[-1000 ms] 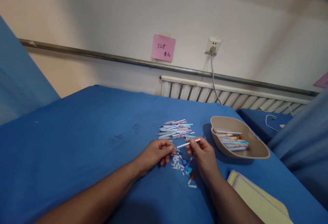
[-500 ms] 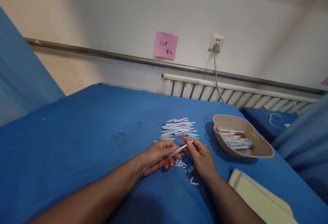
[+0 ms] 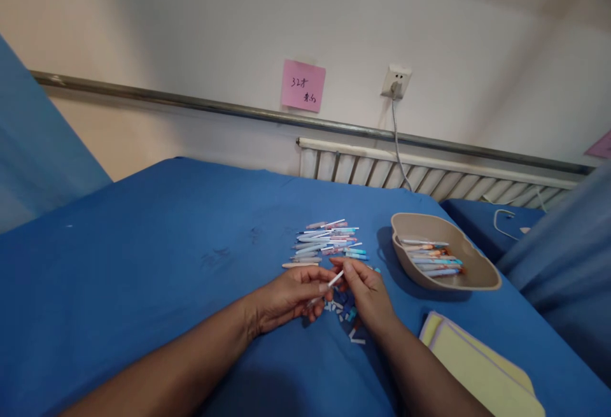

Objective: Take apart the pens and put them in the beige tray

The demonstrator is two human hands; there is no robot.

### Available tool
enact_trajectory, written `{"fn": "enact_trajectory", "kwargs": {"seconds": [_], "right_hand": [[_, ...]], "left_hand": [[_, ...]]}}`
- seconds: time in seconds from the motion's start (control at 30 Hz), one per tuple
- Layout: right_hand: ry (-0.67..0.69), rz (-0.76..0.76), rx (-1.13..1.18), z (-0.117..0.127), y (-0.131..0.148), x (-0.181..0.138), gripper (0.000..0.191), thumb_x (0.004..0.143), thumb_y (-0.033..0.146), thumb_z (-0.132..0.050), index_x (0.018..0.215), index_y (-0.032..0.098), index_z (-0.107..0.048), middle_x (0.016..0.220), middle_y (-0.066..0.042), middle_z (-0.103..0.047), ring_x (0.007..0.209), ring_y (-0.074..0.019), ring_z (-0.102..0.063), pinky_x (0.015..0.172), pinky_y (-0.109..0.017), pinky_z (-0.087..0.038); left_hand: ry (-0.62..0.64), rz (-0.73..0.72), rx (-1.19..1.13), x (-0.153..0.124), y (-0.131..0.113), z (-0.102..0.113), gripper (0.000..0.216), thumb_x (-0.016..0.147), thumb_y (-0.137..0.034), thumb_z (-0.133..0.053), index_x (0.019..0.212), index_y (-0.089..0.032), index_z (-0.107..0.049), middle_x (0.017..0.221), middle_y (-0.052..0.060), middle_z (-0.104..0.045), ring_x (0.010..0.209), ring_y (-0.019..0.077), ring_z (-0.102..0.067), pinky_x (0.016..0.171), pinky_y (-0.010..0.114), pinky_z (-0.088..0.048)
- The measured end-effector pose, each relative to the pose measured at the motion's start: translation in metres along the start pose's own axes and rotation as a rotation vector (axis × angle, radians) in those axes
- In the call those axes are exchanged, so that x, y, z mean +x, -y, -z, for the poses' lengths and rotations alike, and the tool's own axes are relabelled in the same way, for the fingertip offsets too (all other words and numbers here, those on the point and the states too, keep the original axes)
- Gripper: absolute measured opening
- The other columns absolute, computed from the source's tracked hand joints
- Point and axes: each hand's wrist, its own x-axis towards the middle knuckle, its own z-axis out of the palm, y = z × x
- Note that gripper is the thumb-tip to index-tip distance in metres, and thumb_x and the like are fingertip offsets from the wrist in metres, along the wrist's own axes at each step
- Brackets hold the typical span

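Observation:
My left hand [image 3: 296,293] is closed around a slim pale pen part, mostly hidden by the fingers. A thin white stick [image 3: 335,279] slants up from it toward my right hand [image 3: 365,289], whose thumb and fingertips pinch its upper end. Just beyond both hands, pen barrels [image 3: 312,239] in grey, blue and pink lie in a stack of rows with thin white sticks among them. Below the fingers is a pile of small white pieces [image 3: 334,307] and blue parts [image 3: 348,312], partly covered by my right hand. Short white bits [image 3: 357,340] lie nearer me.
A beige bin [image 3: 477,280] holding several assembled-looking pens [image 3: 434,261] stands at the right. Folded yellow cloths [image 3: 482,366] lie in front of it on the blue-covered table [image 3: 167,245]. Behind are a radiator [image 3: 363,165], a metal rail [image 3: 214,108] and a plugged-in cable [image 3: 397,137].
The white stick now shows shorter and steeper between my hands, and the pale pen part is more hidden in my left fingers. The whole view has shifted slightly.

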Motion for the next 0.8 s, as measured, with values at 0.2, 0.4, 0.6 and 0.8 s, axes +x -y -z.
{"fn": "enact_trajectory", "kwargs": {"seconds": [0.2,0.4,0.6,0.8], "right_hand": [[-0.105,0.002,0.095,0.013,0.003,0.005,0.043,0.087,0.050,-0.040,0.107,0.019,-0.061,0.086,-0.004,-0.065,0.068,-0.0143,-0.058,0.061,-0.026,-0.045],[-0.151,-0.073,-0.031,0.049,0.000,0.017,0.027,0.077,0.044,-0.056,0.078,0.017,-0.060,0.065,0.001,-0.059,0.053,-0.0108,-0.048,0.053,-0.022,-0.039],[0.059,-0.119,-0.360,0.058,-0.011,0.012,0.016,0.077,0.033,-0.055,0.073,0.018,-0.058,0.059,0.003,-0.056,0.052,-0.0109,-0.047,0.049,-0.021,-0.036],[0.097,-0.023,-0.566,0.034,-0.012,0.008,0.009,0.077,0.022,-0.054,0.082,0.019,-0.061,0.073,-0.001,-0.063,0.065,-0.0134,-0.056,0.059,-0.023,-0.041]], "left_hand": [[-0.040,-0.026,-0.025,0.002,-0.002,0.004,0.028,0.074,-0.029,-0.069,0.097,-0.016,-0.061,0.077,0.001,-0.059,0.055,0.0084,-0.054,0.049,0.018,-0.041],[-0.179,-0.087,-0.117,0.007,-0.004,0.016,0.027,0.076,-0.025,-0.068,0.100,-0.016,-0.059,0.080,0.003,-0.061,0.056,0.0080,-0.056,0.048,0.016,-0.040],[-0.321,-0.128,-0.215,0.013,-0.005,0.024,0.026,0.078,-0.016,-0.064,0.103,-0.016,-0.057,0.082,0.004,-0.062,0.057,0.0081,-0.057,0.049,0.016,-0.045],[-0.302,-0.147,-0.281,0.014,-0.006,0.027,0.025,0.080,-0.013,-0.060,0.105,-0.015,-0.058,0.079,0.004,-0.063,0.058,0.0084,-0.059,0.050,0.016,-0.049]]}}
